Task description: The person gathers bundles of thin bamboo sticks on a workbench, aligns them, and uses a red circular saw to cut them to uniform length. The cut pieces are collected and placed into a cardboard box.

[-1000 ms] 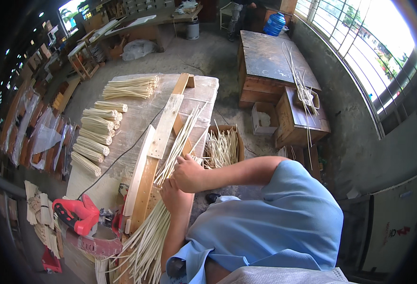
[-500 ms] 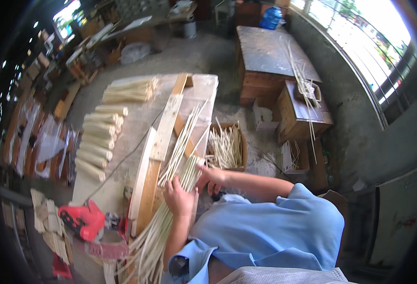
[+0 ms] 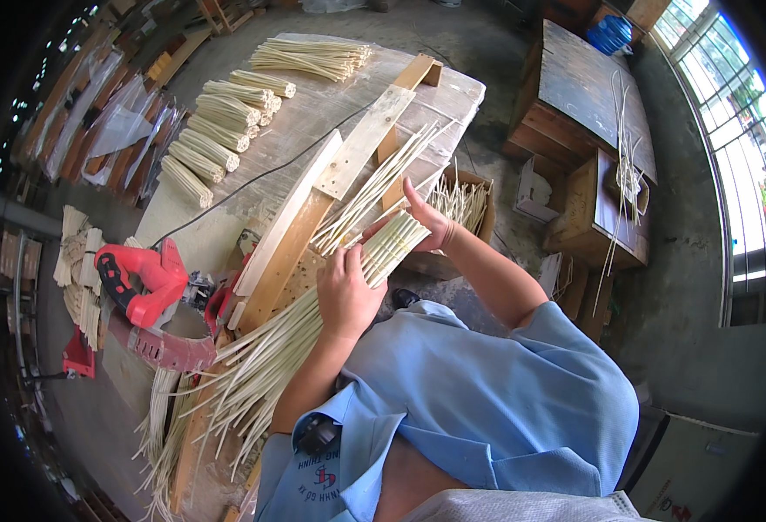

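Trailing cane rods [image 3: 257,348]: fan loosely toward the body, beside the red mitre saw [image 3: 144,283].
Left hand [image 3: 346,291]: clamped around the cane bundle [image 3: 392,246].
Right hand [image 3: 435,224]: at the bundle's far cut end, thumb raised; fingers partly hidden beneath, so closure cannot be told.
Cane bundle position: between both hands, near the right edge of the workbench [image 3: 322,104]; cut ends roughly level.
Step in hand: judged to be gathering and evening the cut ends.
Next move: likely calls for a firm left grip and the right palm square to the ends.
Loose cane rods [image 3: 387,183]: beside the wooden guide board [image 3: 370,139].
Carton [image 3: 486,217]: beyond the right hand, holding cane pieces.
Short cane bundles [image 3: 218,148]: lined up across the workbench.
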The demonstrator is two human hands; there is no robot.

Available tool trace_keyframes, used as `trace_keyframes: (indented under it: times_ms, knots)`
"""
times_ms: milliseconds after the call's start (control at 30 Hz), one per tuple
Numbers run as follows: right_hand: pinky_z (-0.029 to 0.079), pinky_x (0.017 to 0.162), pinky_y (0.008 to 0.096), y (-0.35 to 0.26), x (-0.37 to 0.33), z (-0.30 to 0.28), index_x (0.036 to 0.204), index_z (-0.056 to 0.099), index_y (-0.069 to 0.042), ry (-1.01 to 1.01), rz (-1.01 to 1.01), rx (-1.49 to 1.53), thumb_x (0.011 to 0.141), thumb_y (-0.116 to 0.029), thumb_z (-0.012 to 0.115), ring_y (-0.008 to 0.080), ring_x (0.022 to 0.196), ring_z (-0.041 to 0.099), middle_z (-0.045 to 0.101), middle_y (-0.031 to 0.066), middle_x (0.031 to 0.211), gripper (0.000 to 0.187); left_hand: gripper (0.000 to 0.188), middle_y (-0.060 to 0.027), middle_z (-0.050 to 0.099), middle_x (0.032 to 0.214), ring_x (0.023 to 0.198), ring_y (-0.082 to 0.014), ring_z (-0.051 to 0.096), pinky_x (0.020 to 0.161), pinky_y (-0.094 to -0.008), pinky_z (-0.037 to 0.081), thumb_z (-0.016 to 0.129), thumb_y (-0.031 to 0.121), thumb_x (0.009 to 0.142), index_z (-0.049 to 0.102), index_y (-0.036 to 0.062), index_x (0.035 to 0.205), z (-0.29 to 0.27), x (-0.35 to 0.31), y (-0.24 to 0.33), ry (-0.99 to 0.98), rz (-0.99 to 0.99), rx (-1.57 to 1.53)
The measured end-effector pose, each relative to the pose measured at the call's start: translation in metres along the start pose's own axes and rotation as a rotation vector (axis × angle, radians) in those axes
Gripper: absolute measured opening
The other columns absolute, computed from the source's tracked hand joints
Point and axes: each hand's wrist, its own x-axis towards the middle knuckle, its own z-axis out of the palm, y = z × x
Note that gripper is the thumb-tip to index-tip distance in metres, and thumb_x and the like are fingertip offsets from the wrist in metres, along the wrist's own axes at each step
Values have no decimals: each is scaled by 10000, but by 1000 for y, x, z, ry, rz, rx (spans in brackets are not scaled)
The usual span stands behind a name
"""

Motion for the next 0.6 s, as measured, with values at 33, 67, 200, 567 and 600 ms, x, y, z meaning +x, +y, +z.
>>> trace_keyframes:
  times_ms: [33, 67, 200, 567, 600]
  knots:
    - [392, 1191, 491, -3, 5, -1, 1416, 527, 113, -38, 7, -84, 833, -952, 278, 399, 1403, 502, 534, 282, 1482, 1239, 553, -113, 622, 1061, 982, -325, 644, 838, -487, 495, 841, 237, 739, 616, 41, 1204, 0, 0, 0, 6, -1, 4]
    - [389, 1195, 464, -4, 6, -3, 1398, 541, 121, -75, 6, -74, 840, -948, 265, 377, 1387, 523, 553, 274, 1465, 1237, 556, -113, 623, 1062, 984, -325, 644, 839, -487, 495, 841, 235, 739, 614, 40, 1207, -1, 1, 0, 11, -2, 8]
    - [375, 1212, 428, -10, 16, -4, 1399, 539, 134, -157, 38, -34, 870, -925, 234, 340, 1366, 553, 576, 267, 1444, 1222, 571, -115, 627, 1076, 994, -325, 646, 852, -480, 494, 845, 230, 735, 611, 35, 1219, -1, 2, -3, 35, -6, 26]
    - [383, 1189, 487, 45, 30, -5, 1472, 534, -41, 104, 34, 301, 990, -742, 422, 330, 1336, 572, 595, 183, 1454, 859, 587, -107, 632, 1063, 985, -322, 650, 836, -470, 498, 866, 236, 706, 626, 40, 1205, -2, -2, -8, 17, -62, 12]
    - [388, 1184, 485, 51, 30, 1, 1469, 538, -46, 83, -31, 306, 1002, -698, 444, 320, 1330, 576, 602, 172, 1448, 807, 577, -107, 632, 1059, 983, -324, 650, 839, -469, 500, 863, 236, 708, 627, 43, 1198, -2, 0, -9, 20, -67, 7]
